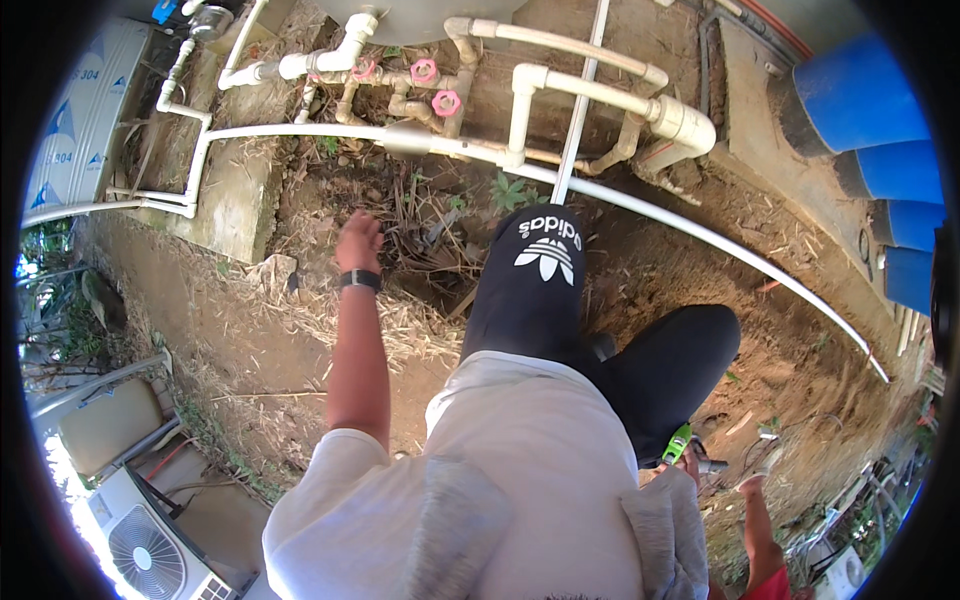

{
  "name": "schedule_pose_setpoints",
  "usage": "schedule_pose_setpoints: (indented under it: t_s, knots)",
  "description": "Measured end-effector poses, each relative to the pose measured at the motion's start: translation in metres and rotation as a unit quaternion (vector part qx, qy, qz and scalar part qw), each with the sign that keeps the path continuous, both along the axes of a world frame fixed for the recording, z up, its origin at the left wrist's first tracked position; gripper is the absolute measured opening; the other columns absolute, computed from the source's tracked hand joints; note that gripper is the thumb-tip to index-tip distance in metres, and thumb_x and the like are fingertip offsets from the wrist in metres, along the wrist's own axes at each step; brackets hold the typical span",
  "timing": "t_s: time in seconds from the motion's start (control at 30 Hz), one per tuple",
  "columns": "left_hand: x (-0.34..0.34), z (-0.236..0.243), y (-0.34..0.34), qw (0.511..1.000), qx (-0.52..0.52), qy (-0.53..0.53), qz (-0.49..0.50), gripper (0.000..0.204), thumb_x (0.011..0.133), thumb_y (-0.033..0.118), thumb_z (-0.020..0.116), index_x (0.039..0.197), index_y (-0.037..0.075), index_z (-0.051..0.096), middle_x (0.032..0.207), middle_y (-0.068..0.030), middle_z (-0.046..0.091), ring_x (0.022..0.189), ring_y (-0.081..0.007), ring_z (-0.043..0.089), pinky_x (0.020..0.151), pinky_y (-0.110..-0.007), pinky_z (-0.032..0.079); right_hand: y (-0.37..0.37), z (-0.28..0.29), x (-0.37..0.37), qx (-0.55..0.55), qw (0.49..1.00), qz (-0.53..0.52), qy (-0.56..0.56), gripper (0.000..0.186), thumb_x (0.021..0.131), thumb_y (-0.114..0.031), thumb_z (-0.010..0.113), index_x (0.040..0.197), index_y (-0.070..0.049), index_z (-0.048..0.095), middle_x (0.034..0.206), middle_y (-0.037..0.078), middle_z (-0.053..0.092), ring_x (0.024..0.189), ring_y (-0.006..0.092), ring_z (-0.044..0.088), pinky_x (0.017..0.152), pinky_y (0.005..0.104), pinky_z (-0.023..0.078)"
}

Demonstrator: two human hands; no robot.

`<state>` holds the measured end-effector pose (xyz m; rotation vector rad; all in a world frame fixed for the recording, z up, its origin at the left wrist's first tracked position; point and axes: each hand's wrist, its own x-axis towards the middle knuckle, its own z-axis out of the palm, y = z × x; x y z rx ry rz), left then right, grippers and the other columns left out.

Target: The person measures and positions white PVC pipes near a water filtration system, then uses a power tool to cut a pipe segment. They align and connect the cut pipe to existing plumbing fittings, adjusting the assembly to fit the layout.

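My left hand (pixel 360 238), with a dark watch on its wrist, hangs over soil and dry leaves, its fingers loosely bent and holding nothing. It is left of my raised knee, below the white pipe (pixel 300 131). My right hand (pixel 686 460), partly hidden by my clothing, grips a green-and-grey tool (pixel 676 440) beside my dark-clad thigh. Past my knee are white pipework (pixel 533 80) and pink valve handles (pixel 446 103).
Blue drums (pixel 860 80) stand on a concrete ledge (pixel 750 110) at right. A metal tank (pixel 75 120) is at upper left, an air-conditioner unit (pixel 150 540) at lower left. Another person's arm (pixel 760 530) shows at lower right. A long pipe (pixel 780 270) crosses the dirt.
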<state>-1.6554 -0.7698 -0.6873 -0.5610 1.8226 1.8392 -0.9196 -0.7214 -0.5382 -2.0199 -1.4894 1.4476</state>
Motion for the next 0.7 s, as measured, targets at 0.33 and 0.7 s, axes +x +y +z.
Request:
schedule_pose_setpoints:
  t_s: [0.33,0.7]
  knots:
    - [0.071,-0.03,0.057,0.851,-0.115,0.084,-0.505,0.058,0.09,0.039,0.072,0.133,0.001,0.063,0.118,-0.0112,0.071,0.105,-0.0187,0.067,0.089,-0.033,0.051,0.01,0.01,-0.046,0.016,1.0,0.009,0.018,0.095,0.083,-0.046,0.081,0.152,-0.002,0.033,0.142,0.014,0.048,0.119,0.0269,0.057,0.094,0.0369,0.051]
    - [0.065,-0.016,0.066,0.886,-0.078,0.124,-0.44,0.053,0.092,0.034,0.073,0.132,0.001,0.062,0.116,-0.0091,0.071,0.102,-0.0162,0.066,0.083,-0.031,0.052,0.032,0.048,-0.101,0.109,0.992,0.033,0.064,0.059,0.078,-0.019,0.085,0.129,-0.002,0.06,0.121,0.014,0.062,0.1,0.0199,0.063,0.078,0.0301,0.052]
